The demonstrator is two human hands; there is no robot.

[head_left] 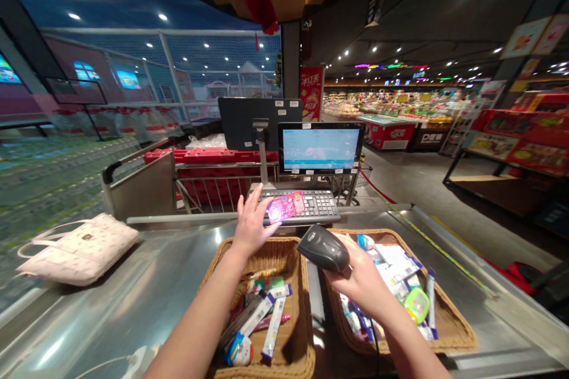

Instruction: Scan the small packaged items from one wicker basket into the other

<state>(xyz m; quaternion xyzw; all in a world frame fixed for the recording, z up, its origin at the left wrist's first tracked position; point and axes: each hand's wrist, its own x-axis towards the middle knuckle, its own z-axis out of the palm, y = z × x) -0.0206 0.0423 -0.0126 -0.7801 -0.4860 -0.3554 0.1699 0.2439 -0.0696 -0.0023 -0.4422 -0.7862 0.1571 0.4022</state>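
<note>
My left hand (252, 222) is above the keyboard's left end, thumb and fingers closed on the left edge of a flat pink packet (288, 206). Behind that packet lies a black keyboard (323, 205). A black barcode scanner (323, 247) is gripped in my right hand (355, 272), its head pointing left towards the packet. Under my left forearm, a wicker basket (306, 308) holds several slim white-and-purple sticks and small colourful packs. Beneath my right hand, a second wicker basket (460, 331) contains similar packs and a bright green round item (416, 306).
Past the keyboard stands a lit monitor (320, 148), with a dark screen back (258, 124) beside it. A pale pink handbag (84, 249) rests at the left of the metal counter (173, 266). Metal shopping carts (213, 186) stand behind the counter. A cable hangs below the scanner.
</note>
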